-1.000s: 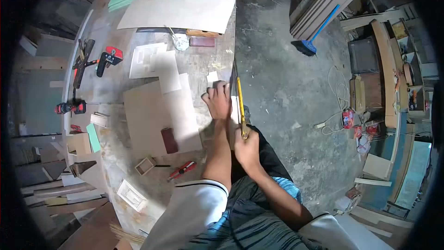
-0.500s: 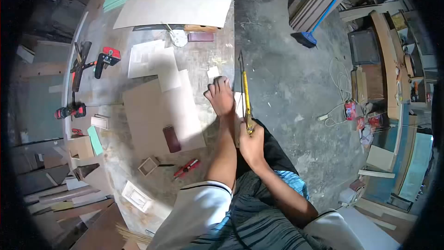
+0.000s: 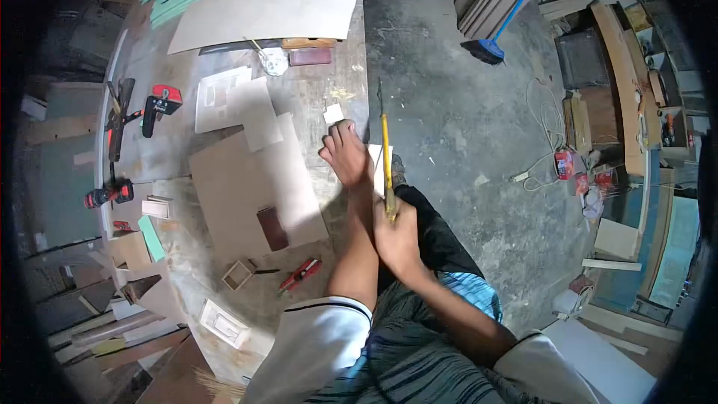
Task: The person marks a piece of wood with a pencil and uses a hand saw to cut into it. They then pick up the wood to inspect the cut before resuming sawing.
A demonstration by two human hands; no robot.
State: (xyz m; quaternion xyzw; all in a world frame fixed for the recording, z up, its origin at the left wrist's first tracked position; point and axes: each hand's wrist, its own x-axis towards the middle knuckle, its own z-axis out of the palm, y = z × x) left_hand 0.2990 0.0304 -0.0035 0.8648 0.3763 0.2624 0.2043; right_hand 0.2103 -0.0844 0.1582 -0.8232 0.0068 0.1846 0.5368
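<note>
My right hand (image 3: 396, 236) is wrapped round the handle of a yellow-framed hacksaw (image 3: 386, 142), which points away from me along the table's right edge. My left hand (image 3: 348, 155) lies at that edge, fingers bent, pressing down on a pale thin board (image 3: 380, 166). Part of this board sticks out on the right, close to the saw. Just beyond my left fingertips is a small white piece (image 3: 333, 113); whether it joins the board under the hand is hidden.
On the worktable (image 3: 299, 82) lie a large pale sheet (image 3: 224, 187), a maroon block (image 3: 273, 229), a red utility knife (image 3: 301, 274) and a small wooden frame (image 3: 238, 274). Cordless drills (image 3: 109, 194) stand on the left. A blue broom (image 3: 488, 50) rests on the concrete floor.
My right hand and the saw have shifted slightly left and towards me. My left hand keeps its place on the board. The whole view has also moved a little.
</note>
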